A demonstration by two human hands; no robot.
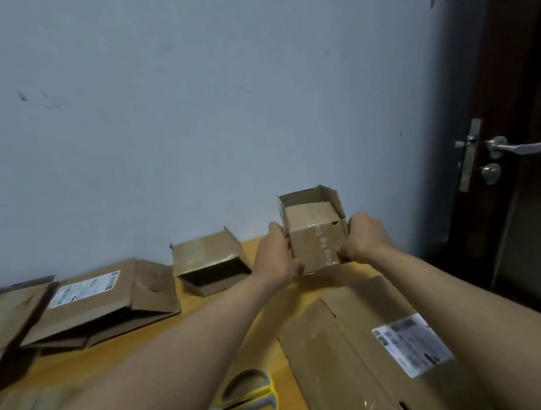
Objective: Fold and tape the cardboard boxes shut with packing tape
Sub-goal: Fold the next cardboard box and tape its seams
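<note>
**Holding a small box up between two hands**

Gripping a small cardboard box (315, 233) from both sides, lifted clear of the yellow table (268, 360) at the far right of the worktop, in front of the pale wall (189, 98). Left hand (277, 252) clasped on the box's left side, fingers curled round its left edge. Right hand (362, 238) clamped on the right side, fingers wrapped round the lower right corner. Box thus caught between the two palms, top flaps standing open and facing up and away toward the wall, near face glossy with clear tape. Long axis hard to judge; roughly cube-like, tilted slightly back.

Lying on its side just left of the left hand, a second open box (209, 263), mouth toward the near edge. Farther left, flattened cartons (102, 302) bearing a white label. Near right, a large flat carton (365, 352) with a shipping label. Near centre, yellow-handled scissors (249, 400) on the table. Far right, a dark door (529, 184) with a metal lever handle.
</note>
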